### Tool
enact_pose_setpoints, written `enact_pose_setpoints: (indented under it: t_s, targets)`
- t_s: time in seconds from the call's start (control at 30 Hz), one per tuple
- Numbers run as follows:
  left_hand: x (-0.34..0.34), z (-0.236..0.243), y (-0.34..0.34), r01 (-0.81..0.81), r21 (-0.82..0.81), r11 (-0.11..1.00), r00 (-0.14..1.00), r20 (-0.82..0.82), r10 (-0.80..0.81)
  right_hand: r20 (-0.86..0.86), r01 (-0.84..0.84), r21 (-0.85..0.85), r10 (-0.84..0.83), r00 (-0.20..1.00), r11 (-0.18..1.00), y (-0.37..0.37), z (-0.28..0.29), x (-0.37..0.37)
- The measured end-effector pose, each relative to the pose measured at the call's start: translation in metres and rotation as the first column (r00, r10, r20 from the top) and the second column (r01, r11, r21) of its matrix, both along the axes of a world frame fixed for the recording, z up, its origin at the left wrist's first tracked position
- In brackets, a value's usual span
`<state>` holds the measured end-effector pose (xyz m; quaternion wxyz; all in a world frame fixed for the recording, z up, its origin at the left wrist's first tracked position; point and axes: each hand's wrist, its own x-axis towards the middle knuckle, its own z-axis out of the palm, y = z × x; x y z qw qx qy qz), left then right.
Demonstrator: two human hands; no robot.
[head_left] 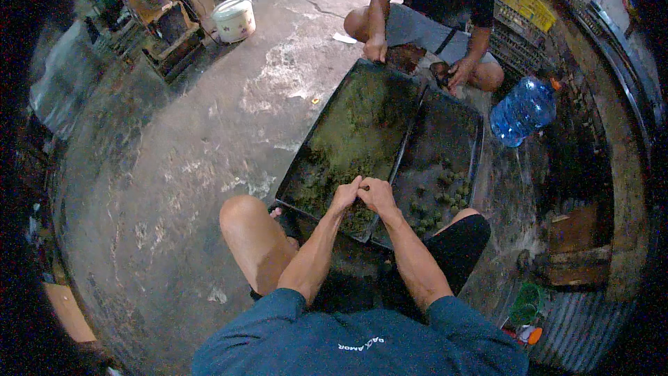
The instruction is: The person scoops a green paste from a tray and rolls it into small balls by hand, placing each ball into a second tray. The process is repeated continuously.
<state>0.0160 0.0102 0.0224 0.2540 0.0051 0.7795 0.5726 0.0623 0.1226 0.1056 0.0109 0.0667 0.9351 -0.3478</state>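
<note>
My left hand [346,195] and my right hand [378,195] meet with curled fingers over the lower part of a black tray [319,129], closed around something small and dark that I cannot make out. The tray holds loose greenish, crumbly material [355,132]. A second dark tray [438,132] lies alongside on the right, with several small round greenish balls [452,188] in its nearer part.
Across the trays sits another person [438,0], one hand at the tray's far edge. A blue water jug [522,111] lies at right near a yellow crate [522,0]. A white bucket [233,21] and wooden clutter [167,42] stand at upper left on the concrete floor [167,167].
</note>
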Motion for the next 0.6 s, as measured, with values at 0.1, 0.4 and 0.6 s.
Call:
enact_pose_setpoints:
  t_s: [0.1, 0.4, 0.6]
  targets:
    - [0.003, 0.013, 0.000, -0.101, 0.287, 0.953, 0.994, 0.061, 0.087, 0.078, 0.073, -0.217, -0.057, 0.995, 0.974, 0.008, -0.001, -0.004]
    - [0.002, 0.055, -0.008, -0.324, 0.403, 0.856, 0.922, 0.339, 0.189, 0.289, 0.391, -0.849, -0.306, 0.907, 0.356, 0.021, 0.009, -0.009]
    - [0.002, 0.048, -0.006, -0.422, 0.274, 0.864, 0.873, 0.378, 0.307, 0.209, 0.506, -0.436, -0.463, 0.861, 0.744, 0.032, -0.050, -0.022]
